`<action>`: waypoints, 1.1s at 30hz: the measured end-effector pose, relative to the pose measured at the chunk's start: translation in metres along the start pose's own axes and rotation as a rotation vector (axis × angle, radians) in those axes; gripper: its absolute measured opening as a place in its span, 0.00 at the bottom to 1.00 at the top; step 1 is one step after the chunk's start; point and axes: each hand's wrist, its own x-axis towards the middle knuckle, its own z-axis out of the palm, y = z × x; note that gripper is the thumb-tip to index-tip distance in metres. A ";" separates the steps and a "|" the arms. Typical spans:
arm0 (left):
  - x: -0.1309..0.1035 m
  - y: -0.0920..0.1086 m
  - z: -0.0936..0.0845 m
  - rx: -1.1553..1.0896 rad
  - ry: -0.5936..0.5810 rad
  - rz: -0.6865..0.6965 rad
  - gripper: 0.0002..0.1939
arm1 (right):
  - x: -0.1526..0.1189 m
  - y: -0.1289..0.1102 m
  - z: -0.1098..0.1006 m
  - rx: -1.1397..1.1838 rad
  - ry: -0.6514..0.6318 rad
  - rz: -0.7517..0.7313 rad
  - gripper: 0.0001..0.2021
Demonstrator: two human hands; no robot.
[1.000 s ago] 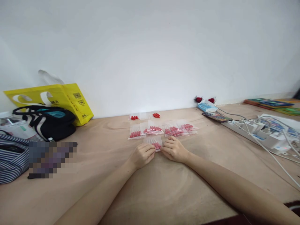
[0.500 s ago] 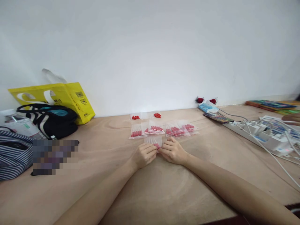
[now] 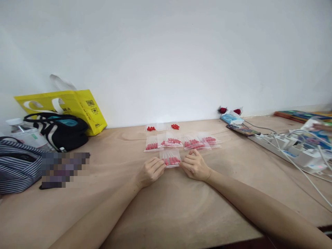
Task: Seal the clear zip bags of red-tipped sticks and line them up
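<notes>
Between my hands is a small clear zip bag point(image 3: 170, 156) with several slim red pieces inside, its closure edge toward me. The fingers of my left hand point(image 3: 152, 171) are closed on the bag's left near corner. My right hand point(image 3: 194, 166) pinches the right near corner, fingers curled. Just behind lie more filled bags, one at left point(image 3: 151, 144), one in the middle point(image 3: 172, 141) and overlapping ones point(image 3: 194, 142) at right. Farther back are two small groups of loose-looking red pieces point(image 3: 151, 128) on or in clear plastic by the wall.
At left stand a yellow bag point(image 3: 88, 107), a black bag point(image 3: 70, 133), a plastic bottle point(image 3: 28, 135) and a striped pouch point(image 3: 18, 169). On the right are a white power strip point(image 3: 293, 154) with cables, a blue tissue pack point(image 3: 232, 118) and books point(image 3: 298, 116).
My hands have moved apart along the bag's near edge, the left one leftward, uncovering the red pieces inside. At far right another person's hand has left view and a blurred colourful item appears.
</notes>
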 end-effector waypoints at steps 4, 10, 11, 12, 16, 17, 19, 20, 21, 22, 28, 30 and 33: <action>-0.013 -0.006 -0.009 -0.003 -0.037 -0.081 0.07 | -0.003 0.002 -0.003 0.020 -0.010 0.037 0.09; -0.038 -0.019 -0.027 -0.231 -0.160 -0.661 0.15 | -0.010 0.009 -0.011 0.093 -0.010 0.199 0.09; -0.038 -0.018 -0.028 -0.316 -0.173 -0.839 0.18 | -0.009 0.007 -0.012 0.120 -0.020 0.199 0.09; -0.035 -0.016 -0.028 -0.436 -0.176 -1.023 0.20 | -0.007 0.005 -0.011 0.143 -0.029 0.189 0.09; -0.011 -0.002 -0.022 -1.027 -0.187 -1.607 0.22 | 0.005 -0.013 -0.007 0.168 -0.025 0.115 0.11; -0.006 0.002 -0.021 -1.118 -0.194 -1.686 0.24 | 0.007 -0.018 -0.005 0.171 -0.022 0.091 0.12; 0.002 0.009 -0.020 -1.214 -0.189 -1.733 0.32 | 0.011 -0.024 -0.003 0.190 -0.033 0.043 0.11; 0.004 0.012 -0.021 -1.238 -0.168 -1.720 0.34 | 0.012 -0.026 -0.003 0.207 -0.049 0.026 0.10; 0.004 0.014 -0.023 -1.252 -0.145 -1.700 0.35 | 0.013 -0.027 -0.003 0.229 -0.073 0.017 0.09; 0.003 0.015 -0.024 -1.259 -0.121 -1.682 0.34 | 0.012 -0.026 -0.003 0.249 -0.102 0.019 0.08; -0.036 -0.011 -0.029 -1.096 0.063 -1.680 0.26 | -0.004 0.015 -0.014 0.144 -0.141 0.280 0.08; -0.052 -0.032 -0.024 -0.902 0.154 -1.689 0.26 | -0.014 0.035 -0.015 0.030 -0.063 0.477 0.08; -0.069 -0.066 -0.011 -0.618 0.095 -1.676 0.22 | -0.026 0.059 -0.011 -0.071 -0.054 0.695 0.08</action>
